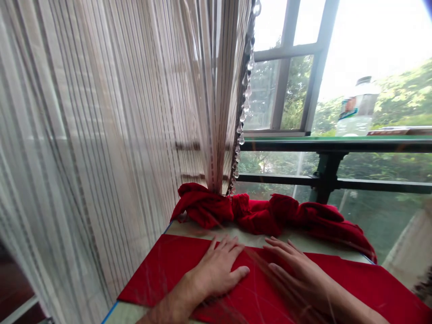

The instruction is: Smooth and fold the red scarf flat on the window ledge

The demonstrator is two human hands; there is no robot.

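Observation:
A flat piece of red cloth (pixel 162 265) lies across a pale table (pixel 199 231) with a blue edge. My left hand (pixel 221 267) rests on it, palm down, fingers spread toward its far edge. To the right, my right hand (pixel 290 261) is also over the cloth with its fingers stretched out, slightly smeared by motion. Neither hand holds anything. Beyond the fingertips, a bunched length of red cloth (pixel 256 213) lies in folds along the table's far end. Whether the two red pieces are joined cannot be told.
Sheer striped curtains (pixel 101 135) hang on the left, with a string of clear beads (pixel 248 92) on their edge touching the bunched cloth. Behind stand a dark railing (pixel 324 171) and an open window (pixel 283 90). A plastic bottle (pixel 359 110) stands on the ledge at right.

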